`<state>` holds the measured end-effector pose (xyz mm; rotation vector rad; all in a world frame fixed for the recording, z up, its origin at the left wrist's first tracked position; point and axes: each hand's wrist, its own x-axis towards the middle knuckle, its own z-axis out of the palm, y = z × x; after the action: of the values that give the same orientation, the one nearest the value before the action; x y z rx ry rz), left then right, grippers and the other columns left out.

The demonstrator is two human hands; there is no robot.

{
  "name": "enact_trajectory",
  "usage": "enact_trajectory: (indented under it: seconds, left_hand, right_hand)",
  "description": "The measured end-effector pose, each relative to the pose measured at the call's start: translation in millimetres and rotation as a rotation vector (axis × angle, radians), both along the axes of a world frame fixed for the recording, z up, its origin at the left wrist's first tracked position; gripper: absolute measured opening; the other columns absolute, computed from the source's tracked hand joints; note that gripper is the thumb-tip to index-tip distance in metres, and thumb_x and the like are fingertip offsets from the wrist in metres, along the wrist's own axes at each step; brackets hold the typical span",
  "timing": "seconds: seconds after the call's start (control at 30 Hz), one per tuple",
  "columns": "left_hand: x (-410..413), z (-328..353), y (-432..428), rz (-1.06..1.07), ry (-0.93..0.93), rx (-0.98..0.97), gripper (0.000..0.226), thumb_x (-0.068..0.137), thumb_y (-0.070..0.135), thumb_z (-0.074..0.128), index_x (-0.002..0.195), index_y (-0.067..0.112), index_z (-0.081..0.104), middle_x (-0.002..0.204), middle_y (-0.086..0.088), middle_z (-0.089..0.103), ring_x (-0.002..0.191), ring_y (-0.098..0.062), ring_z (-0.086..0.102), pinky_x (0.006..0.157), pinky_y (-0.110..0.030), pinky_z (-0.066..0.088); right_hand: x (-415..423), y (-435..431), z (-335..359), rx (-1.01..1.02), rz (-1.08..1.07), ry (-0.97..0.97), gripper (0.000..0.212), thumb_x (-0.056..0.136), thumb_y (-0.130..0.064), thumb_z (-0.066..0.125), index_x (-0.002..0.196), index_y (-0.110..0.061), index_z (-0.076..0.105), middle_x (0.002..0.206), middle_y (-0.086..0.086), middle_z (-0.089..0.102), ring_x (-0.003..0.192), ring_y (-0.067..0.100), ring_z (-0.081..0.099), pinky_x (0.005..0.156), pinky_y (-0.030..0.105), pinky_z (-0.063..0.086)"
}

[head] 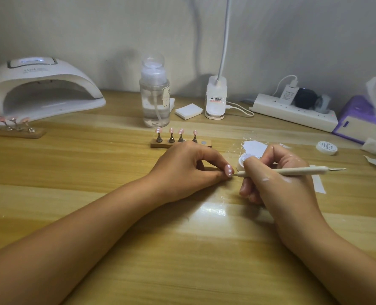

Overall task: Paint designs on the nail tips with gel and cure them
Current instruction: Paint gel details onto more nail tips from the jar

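Observation:
My left hand (187, 167) pinches a pink nail tip (228, 170) with white dots, held low over the wooden table. My right hand (277, 177) grips a white dotting pen (292, 171); its fine tip touches the lower edge of that nail tip. A small white gel pot (241, 162) sits just behind my right fingers, partly hidden. Behind my left hand a wooden holder (158, 144) carries several pink dotted tips on metal stands. The white curing lamp (39, 89) stands at the far left.
A second holder with pink tips (10, 127) lies before the lamp. A clear pump bottle (154, 93), white pads (188, 111), a desk lamp clip (215, 100), a power strip (292, 112), a purple tissue box (363, 119) and a pot lid (326, 147) line the back.

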<state>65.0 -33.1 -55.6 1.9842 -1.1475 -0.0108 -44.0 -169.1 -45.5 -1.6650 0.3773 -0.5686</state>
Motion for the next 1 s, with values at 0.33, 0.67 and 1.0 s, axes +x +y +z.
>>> enact_trajectory:
  seconds: [0.33, 0.67, 1.0]
  left_hand:
    - [-0.6, 0.9, 0.2, -0.002, 0.003, 0.006, 0.006, 0.083, 0.028, 0.077, 0.089, 0.027, 0.078, 0.05, 0.034, 0.053, 0.044, 0.001, 0.045, 0.047, -0.011, 0.026]
    - [0.3, -1.7, 1.2, -0.003, 0.006, -0.019, 0.004, 0.081, 0.03, 0.078, 0.085, 0.03, 0.078, 0.056, 0.03, 0.058, 0.044, 0.0, 0.046, 0.05, -0.011, 0.028]
    - [3.1, -4.4, 0.2, -0.021, 0.052, -0.033, 0.006, 0.082, 0.035, 0.076, 0.087, 0.032, 0.078, 0.063, 0.029, 0.063, 0.047, 0.0, 0.045, 0.051, -0.01, 0.029]
  right_hand:
    - [-0.6, -0.6, 1.2, 0.081, -0.022, -0.052, 0.033, 0.083, -0.005, 0.061, 0.057, -0.02, 0.047, 0.048, 0.013, 0.062, 0.036, 0.012, 0.048, 0.038, 0.018, 0.039]
    - [-1.1, 1.3, 3.0, 0.096, -0.03, -0.073, 0.035, 0.083, -0.004, 0.06, 0.056, -0.02, 0.046, 0.048, 0.012, 0.061, 0.035, 0.012, 0.047, 0.039, 0.016, 0.038]
    - [-4.9, -6.2, 19.1, 0.097, -0.139, -0.3, 0.024, 0.092, -0.032, 0.068, 0.083, -0.02, 0.049, 0.045, -0.003, 0.053, 0.039, 0.006, 0.043, 0.039, 0.016, 0.036]
